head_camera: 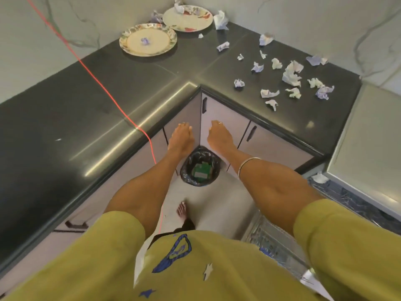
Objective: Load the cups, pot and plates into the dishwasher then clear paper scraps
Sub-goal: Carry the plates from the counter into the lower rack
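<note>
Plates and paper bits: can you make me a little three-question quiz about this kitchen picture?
1. How many plates sit on the counter?
2. True or false: the left hand holds a paper scrap.
3. What stands on the floor below the hands: A a bin, B a pot, C a cup?

Key: 1. Two, the near plate and the far plate. 2. False; both it and the right hand are empty. 3. A, the bin.

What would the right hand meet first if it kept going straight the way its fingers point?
The right hand, empty and open, points toward the counter's inner corner. It would probably meet the grey cabinet door under the counter edge first, well short of the paper scraps. Depth is hard to judge from this view.
</note>
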`<state>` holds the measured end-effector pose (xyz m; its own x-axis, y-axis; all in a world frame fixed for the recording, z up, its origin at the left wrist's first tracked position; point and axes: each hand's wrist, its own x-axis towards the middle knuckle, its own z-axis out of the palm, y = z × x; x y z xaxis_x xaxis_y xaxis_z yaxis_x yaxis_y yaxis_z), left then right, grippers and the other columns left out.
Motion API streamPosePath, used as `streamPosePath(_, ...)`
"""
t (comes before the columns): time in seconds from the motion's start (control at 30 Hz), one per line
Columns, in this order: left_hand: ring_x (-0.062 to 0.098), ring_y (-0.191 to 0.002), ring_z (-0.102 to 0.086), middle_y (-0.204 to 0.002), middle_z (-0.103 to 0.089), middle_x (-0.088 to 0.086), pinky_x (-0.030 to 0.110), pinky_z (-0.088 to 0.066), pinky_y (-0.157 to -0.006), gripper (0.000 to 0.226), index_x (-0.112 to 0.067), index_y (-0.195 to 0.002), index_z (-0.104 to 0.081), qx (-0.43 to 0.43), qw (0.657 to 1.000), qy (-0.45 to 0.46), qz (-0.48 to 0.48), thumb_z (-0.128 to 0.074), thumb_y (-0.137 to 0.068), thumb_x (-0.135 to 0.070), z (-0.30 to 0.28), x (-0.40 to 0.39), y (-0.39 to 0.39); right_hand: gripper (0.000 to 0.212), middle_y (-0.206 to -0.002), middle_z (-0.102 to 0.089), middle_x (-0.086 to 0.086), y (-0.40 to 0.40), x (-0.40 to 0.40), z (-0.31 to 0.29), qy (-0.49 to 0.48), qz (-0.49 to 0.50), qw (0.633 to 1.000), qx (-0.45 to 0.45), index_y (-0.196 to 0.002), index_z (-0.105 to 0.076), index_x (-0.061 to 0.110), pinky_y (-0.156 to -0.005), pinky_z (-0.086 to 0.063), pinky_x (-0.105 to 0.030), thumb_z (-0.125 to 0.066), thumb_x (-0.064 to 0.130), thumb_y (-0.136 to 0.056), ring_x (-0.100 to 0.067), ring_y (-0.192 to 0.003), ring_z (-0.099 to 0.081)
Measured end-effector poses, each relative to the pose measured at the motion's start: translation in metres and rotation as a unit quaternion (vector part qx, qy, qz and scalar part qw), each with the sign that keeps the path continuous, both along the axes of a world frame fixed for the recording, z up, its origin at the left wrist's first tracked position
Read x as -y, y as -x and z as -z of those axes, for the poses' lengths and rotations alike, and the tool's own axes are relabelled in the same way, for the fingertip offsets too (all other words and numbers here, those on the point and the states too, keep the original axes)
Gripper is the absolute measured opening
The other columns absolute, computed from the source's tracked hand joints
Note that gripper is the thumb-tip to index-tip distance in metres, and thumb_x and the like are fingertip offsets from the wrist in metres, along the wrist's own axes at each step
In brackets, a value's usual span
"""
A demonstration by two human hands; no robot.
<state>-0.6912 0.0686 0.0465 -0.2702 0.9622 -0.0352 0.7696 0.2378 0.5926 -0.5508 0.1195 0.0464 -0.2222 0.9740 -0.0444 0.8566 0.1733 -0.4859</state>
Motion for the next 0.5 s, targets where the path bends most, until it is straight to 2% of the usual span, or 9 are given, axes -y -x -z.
streamPosePath(0.1,0.031,-0.119,-0.053,-0.125,-0.057,0.014,0.04,-0.038,-0.095,0.037,-0.003,-0.118,-0.056,0.01,1.0,-0.021,0.008,-0.028,-0.105,-0.024,-0.014,-0.051,0.015,0.025,-0.121,-0.058,-0.017,0.011,-0.048,-0.008,-0.012,0.013,1.0,0.001,-0.117,-0.055,0.002,-0.092,-0.051,-0.041,-0.048,0.007,-0.094,-0.034,-0.111,-0.058)
streamPosePath(0.2,0.033,-0.135,-0.043,-0.142,-0.05,0.016,0.044,-0.032,-0.112,0.045,-0.002,-0.135,-0.051,0.019,0.999,-0.022,0.014,-0.026,-0.106,-0.025,-0.032,-0.099,0.033,0.03,-0.128,-0.056,-0.018,0.025,-0.09,-0.023,-0.02,0.034,0.999,0.001,-0.125,-0.053,0.002,-0.095,-0.049,-0.042,-0.046,0.008,-0.096,-0.035,-0.115,-0.057)
streamPosePath(0.3,0.038,-0.123,-0.05,-0.127,-0.057,0.019,0.049,-0.039,-0.104,0.04,0.001,-0.116,-0.056,0.011,0.999,-0.03,0.023,-0.026,-0.105,-0.023,-0.037,-0.141,0.055,0.036,-0.133,-0.052,-0.021,0.04,-0.126,-0.033,-0.018,0.043,0.999,0.005,-0.132,-0.048,0.0,-0.101,-0.043,-0.043,-0.044,0.009,-0.098,-0.037,-0.123,-0.051)
streamPosePath(0.5,0.035,-0.112,-0.055,-0.115,-0.061,0.018,0.048,-0.044,-0.098,0.041,0.0,-0.106,-0.057,-0.015,1.0,-0.022,0.013,-0.025,-0.104,-0.025,-0.023,-0.204,0.089,0.024,-0.119,-0.057,-0.021,0.059,-0.188,-0.03,-0.033,0.038,0.999,-0.001,-0.116,-0.054,0.001,-0.086,-0.045,-0.042,-0.04,0.013,-0.1,-0.038,-0.109,-0.056)
